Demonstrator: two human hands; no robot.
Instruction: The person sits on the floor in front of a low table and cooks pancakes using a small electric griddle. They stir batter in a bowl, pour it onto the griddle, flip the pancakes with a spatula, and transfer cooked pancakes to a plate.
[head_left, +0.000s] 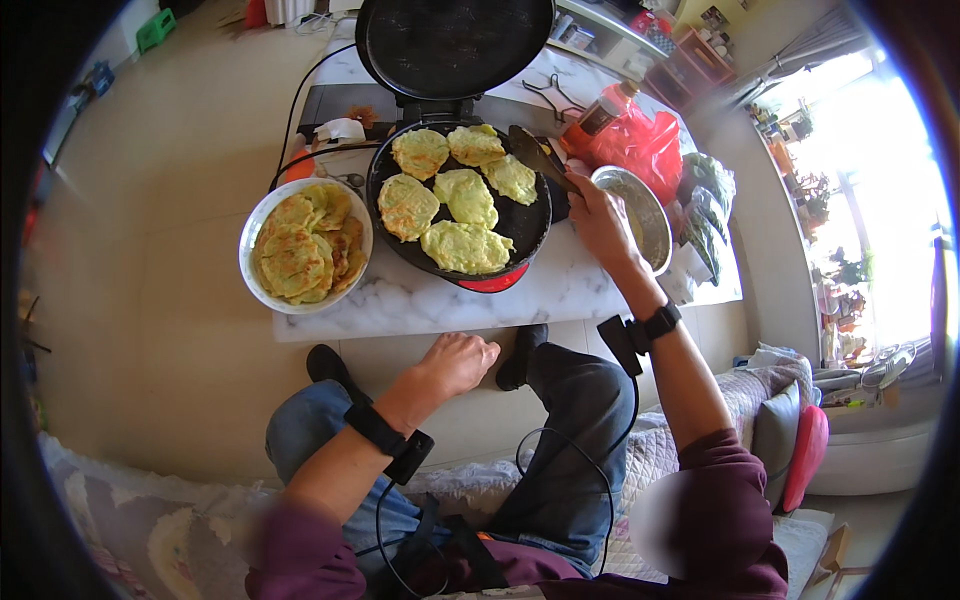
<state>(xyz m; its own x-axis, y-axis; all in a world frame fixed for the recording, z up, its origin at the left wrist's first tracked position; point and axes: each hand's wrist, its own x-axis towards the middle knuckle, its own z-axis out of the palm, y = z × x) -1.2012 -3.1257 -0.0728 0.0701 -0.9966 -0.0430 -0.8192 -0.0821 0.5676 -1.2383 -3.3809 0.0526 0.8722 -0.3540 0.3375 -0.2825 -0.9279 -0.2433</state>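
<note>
My right hand is closed on the handle of a dark spatula, whose blade is over the right rim of an electric griddle. Several pale green pancakes lie on the black plate, some browned in spots; the griddle's round lid stands open behind. My left hand, loosely curled, hangs over my lap in front of the table edge, holding nothing that shows. Left of the griddle, a white bowl holds a pile of browned pancakes. A metal bowl with batter residue sits beyond my right hand.
The marble-patterned table also bears a bottle, a red plastic bag, bagged greens, metal tongs and crumpled tissue. A black power cable runs along its left side. Cables hang from both wrist straps near my lap.
</note>
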